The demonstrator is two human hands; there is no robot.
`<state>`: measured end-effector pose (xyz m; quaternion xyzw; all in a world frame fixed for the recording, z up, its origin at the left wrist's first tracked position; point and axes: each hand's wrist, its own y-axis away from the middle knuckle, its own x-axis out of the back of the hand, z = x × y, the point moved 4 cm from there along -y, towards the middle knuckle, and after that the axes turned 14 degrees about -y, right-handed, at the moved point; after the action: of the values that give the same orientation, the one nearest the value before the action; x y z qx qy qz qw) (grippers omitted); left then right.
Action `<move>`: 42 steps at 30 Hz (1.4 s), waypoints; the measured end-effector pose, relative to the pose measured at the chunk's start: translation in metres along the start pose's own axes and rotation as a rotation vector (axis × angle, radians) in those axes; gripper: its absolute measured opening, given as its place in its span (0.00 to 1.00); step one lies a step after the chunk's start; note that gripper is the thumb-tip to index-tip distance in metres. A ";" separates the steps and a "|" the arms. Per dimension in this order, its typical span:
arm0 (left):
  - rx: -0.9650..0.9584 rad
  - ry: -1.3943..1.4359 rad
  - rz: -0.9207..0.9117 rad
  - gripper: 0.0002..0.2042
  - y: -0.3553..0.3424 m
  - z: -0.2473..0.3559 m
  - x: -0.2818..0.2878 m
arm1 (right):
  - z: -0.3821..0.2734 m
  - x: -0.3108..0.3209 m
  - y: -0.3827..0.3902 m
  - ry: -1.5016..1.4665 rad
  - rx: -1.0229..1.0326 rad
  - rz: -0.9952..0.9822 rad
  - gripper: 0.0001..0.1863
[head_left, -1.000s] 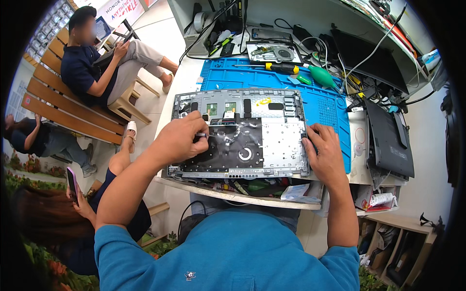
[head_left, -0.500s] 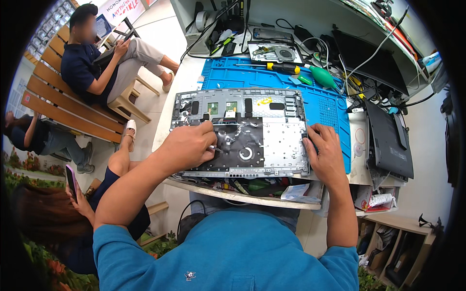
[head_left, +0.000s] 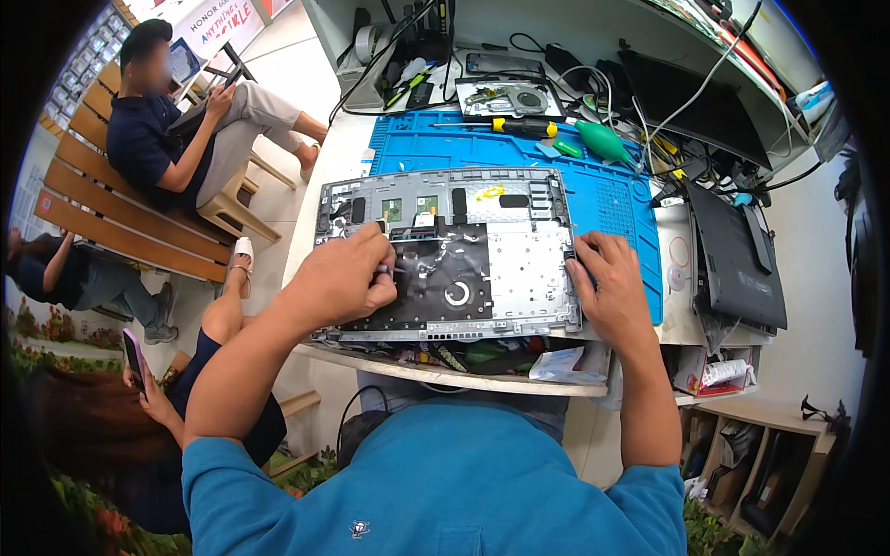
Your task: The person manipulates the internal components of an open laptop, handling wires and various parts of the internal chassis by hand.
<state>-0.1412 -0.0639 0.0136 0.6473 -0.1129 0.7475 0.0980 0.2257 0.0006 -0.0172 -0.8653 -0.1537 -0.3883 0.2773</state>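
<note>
In front of me lies an opened laptop top case (head_left: 533,273), inner side up, grey with a black film (head_left: 436,287) over its middle and bare metal at the right. My left hand (head_left: 348,278) is over its left part, fingers pinched on a small, thin metallic piece (head_left: 384,270) that is mostly hidden. A small connector with a ribbon (head_left: 425,222) sits just beyond that hand. At the case's right edge is my right hand (head_left: 607,283), its fingers curled and thumb pressed against the side.
Beneath the case is a blue work mat (head_left: 621,218). Beyond it are a yellow-black screwdriver (head_left: 526,128), a green air blower (head_left: 603,141) and a fan assembly (head_left: 505,99). A dark laptop part (head_left: 737,259) leans at the right. People sit at the left.
The whole view has shifted slightly. The thin piece in my left hand shows less now, and its tip has drawn back from the black film. My right hand stays at the edge.
</note>
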 end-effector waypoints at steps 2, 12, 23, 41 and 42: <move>0.001 0.053 0.028 0.06 -0.003 0.002 0.008 | 0.000 0.000 0.000 -0.002 -0.001 -0.001 0.19; -0.169 0.236 0.034 0.05 -0.042 0.070 0.005 | -0.001 0.000 0.000 0.005 0.006 0.008 0.18; -0.166 0.185 0.033 0.09 -0.050 0.071 0.015 | 0.001 0.000 0.000 -0.007 0.019 0.009 0.17; -0.044 0.169 0.007 0.06 0.000 0.053 -0.006 | 0.000 0.002 0.000 -0.010 0.007 0.005 0.17; -0.038 0.177 0.014 0.06 0.000 0.053 -0.007 | 0.000 0.002 0.000 -0.010 0.001 0.000 0.18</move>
<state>-0.0897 -0.0796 0.0139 0.5759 -0.1225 0.8002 0.1145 0.2265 0.0009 -0.0155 -0.8672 -0.1553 -0.3837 0.2768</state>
